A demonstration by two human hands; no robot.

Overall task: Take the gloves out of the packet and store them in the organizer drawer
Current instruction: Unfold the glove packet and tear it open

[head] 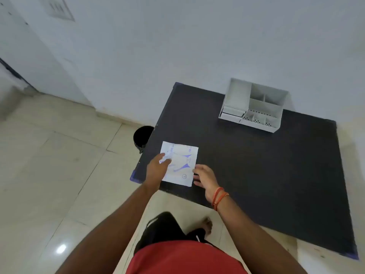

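- Nearest the camera, the person's red shirt point(185, 258) fills the bottom edge, with dark shorts point(164, 228) and a bare foot point(207, 226) on the floor just beyond it.
- The left hand point(157, 169) reaches forward with its fingers curled together onto the left edge of the glove packet point(180, 165); the thumb and fingertips close on crumpled paper at the packet's upper left part.
- The right hand point(205, 179) lies beside the packet's lower right corner, fingers spread apart and loosely bent, fingertips touching or just beside the packet's right edge; whether it grips anything cannot be told. Orange thread bands point(219, 197) circle that wrist.
- The packet is a white paper rectangle with blue print, lying flat on the near left corner of the table point(266, 175). Its long axis runs from the near edge away from the person, tilted slightly to the right.
- The table has a dark matte top with blue tape at its corners.
- A black bin point(143, 137) stands on the floor just beside the table's left edge.
- The floor point(59, 175) is pale glossy tile with a bright light reflection at lower left.
- Farthest off, a white organizer point(254, 105) with several open compartments stands at the table's far side near the white wall point(177, 46), well apart from the packet. Its small drawer point(231, 114) at the lower left front is pulled partly out.
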